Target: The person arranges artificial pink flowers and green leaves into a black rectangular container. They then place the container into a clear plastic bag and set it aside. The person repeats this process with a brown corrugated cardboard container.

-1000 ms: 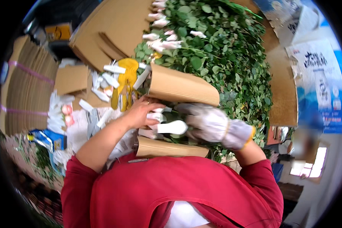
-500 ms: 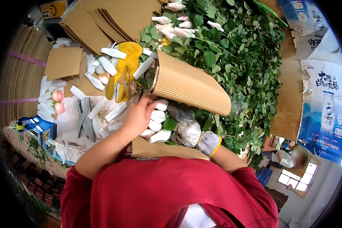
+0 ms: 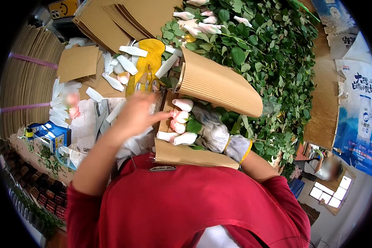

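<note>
Several roses (image 3: 179, 121) lie on corrugated cardboard in front of me. The middle heads show bare pink petals, while an upper head (image 3: 182, 105) and lower heads (image 3: 185, 138) wear white foam nets. My bare left hand (image 3: 137, 115) hovers left of them, blurred, fingers apart and thumb reaching toward the pink heads. No held thing shows in it. A greyish-white glove with a yellow cuff covers my right hand (image 3: 214, 135), which grips the bunch just behind the heads among leaves. Its fingertips are partly hidden. A corrugated cardboard sheet (image 3: 219, 84) curves over the stems.
Loose white foam nets (image 3: 113, 82), a yellow glove (image 3: 151, 56) and a grey metal stapler-like tool (image 3: 101, 118) lie on the left. Cardboard stacks (image 3: 25, 82) stand beyond. Leafy stems (image 3: 273, 62) fill the right side. A blue box (image 3: 56, 136) sits at the left edge.
My left hand has drawn away from the rose heads toward the left and its fingers have spread. Middle heads that were white-netted now show pink petals. My gloved right hand stays on the bunch.
</note>
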{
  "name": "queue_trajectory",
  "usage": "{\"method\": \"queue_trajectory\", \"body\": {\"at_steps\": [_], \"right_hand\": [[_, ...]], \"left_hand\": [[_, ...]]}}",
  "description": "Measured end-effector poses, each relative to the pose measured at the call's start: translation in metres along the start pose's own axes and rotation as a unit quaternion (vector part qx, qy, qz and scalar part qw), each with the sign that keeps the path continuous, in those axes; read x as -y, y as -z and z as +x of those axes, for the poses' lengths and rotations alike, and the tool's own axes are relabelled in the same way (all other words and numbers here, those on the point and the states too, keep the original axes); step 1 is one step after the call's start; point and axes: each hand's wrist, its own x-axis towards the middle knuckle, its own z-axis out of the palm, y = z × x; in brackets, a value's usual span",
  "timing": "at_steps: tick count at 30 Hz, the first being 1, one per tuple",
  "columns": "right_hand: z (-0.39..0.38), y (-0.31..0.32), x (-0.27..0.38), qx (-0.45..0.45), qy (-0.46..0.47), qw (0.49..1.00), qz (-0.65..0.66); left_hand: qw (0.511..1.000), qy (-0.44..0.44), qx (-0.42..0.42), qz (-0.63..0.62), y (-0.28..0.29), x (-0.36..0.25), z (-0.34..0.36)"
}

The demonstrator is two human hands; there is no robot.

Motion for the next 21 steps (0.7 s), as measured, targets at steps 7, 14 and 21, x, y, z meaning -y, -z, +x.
{"method": "queue_trajectory", "body": {"at_steps": [7,14,21], "right_hand": [[0.002,-0.001,0.014,0.003,0.012,0.971,-0.238],[0.002,-0.001,0.001,-0.023,0.001,0.99,-0.137],[-0.007,0.024,-0.026,0.007,0.1,0.779,-0.618]], "left_hand": [[0.877,0.289,-0.033,-0.381,-0.022,-0.019,0.03],[0.936,0.207,0.141,-0.248,-0.012,-0.03,0.026],[0.92,0.251,-0.025,-0.301,-0.036,-0.035,0.02]]}}
